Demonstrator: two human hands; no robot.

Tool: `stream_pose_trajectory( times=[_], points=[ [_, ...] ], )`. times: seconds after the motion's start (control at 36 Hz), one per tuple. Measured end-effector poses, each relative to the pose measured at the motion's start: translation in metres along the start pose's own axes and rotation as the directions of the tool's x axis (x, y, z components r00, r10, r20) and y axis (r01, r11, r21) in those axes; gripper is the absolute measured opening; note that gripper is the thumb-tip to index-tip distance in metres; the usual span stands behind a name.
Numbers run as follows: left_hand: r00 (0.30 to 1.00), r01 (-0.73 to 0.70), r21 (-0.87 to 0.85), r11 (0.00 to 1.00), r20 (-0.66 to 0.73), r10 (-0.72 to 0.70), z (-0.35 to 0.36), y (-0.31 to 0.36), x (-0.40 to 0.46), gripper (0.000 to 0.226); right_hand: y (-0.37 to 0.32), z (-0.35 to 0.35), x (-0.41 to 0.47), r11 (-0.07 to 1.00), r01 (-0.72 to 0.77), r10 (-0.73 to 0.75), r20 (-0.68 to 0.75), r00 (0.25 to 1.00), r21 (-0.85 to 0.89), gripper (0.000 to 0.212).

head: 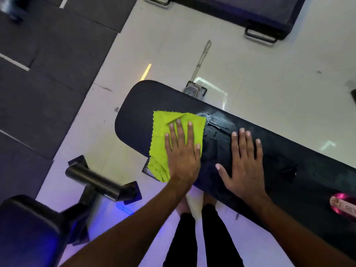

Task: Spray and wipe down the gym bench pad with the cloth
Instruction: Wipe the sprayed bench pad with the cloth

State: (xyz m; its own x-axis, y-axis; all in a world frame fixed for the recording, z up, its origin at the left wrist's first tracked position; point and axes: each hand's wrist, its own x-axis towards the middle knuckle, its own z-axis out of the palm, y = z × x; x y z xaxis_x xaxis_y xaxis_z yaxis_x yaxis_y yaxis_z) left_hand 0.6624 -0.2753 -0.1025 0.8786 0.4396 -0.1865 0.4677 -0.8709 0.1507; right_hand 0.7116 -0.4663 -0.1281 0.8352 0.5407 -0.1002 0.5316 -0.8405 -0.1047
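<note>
Right now both hands are down flat on the bench pad [289,162], a long black cushion running from the rounded end at centre-left out toward the lower right edge of the view. Over on the left hand [182,151], the palm is pressed onto the cloth [165,132], fingers spread and extended, nothing pinched. That cloth is a lime-green square with a zigzag edge, lying near the rounded end of the pad, and its near corner droops over the pad's front edge just beside the wrist. And the right hand [244,164] sits bare on the pad a little further along, fingers fanned out, thumb angled toward the cloth, palm flat against the black surface. Between the two hands and just beyond the cloth's far corner, the pad glistens with wet streaks [215,122] and small beads of liquid. A pink-capped bottle [344,206] rests on the pad at the far right edge, only partly in view. Below, the person's dark trouser legs [202,237] stand on the pale tiled floor [250,70], with another bench frame [100,182] at lower left.
</note>
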Motion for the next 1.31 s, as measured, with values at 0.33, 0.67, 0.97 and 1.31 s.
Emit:
stream_pose_trajectory(
  times=[0.33,0.67,0.97,1.31],
  points=[
    [0.985,-0.160,0.058,0.985,-0.048,0.163,-0.014,-0.056,0.052,0.062,0.002,0.002,0.000,1.000,0.011,-0.011,-0.036,0.999,-0.002,0.096],
    [0.898,-0.438,0.063,0.897,0.006,0.439,-0.008,-0.018,0.074,0.062,0.002,0.006,-0.001,1.000,0.011,-0.011,-0.061,0.998,0.000,0.095],
    [1.000,-0.008,0.012,1.000,-0.029,0.008,0.016,0.031,-0.018,0.067,0.002,0.001,-0.001,1.000,0.003,-0.002,-0.030,1.000,0.028,0.097],
    [0.975,-0.218,0.082,0.973,-0.021,0.220,0.004,-0.008,0.011,0.062,0.029,0.001,-0.063,0.989,-0.125,0.127,-0.029,0.991,0.080,0.096]
  ],
)
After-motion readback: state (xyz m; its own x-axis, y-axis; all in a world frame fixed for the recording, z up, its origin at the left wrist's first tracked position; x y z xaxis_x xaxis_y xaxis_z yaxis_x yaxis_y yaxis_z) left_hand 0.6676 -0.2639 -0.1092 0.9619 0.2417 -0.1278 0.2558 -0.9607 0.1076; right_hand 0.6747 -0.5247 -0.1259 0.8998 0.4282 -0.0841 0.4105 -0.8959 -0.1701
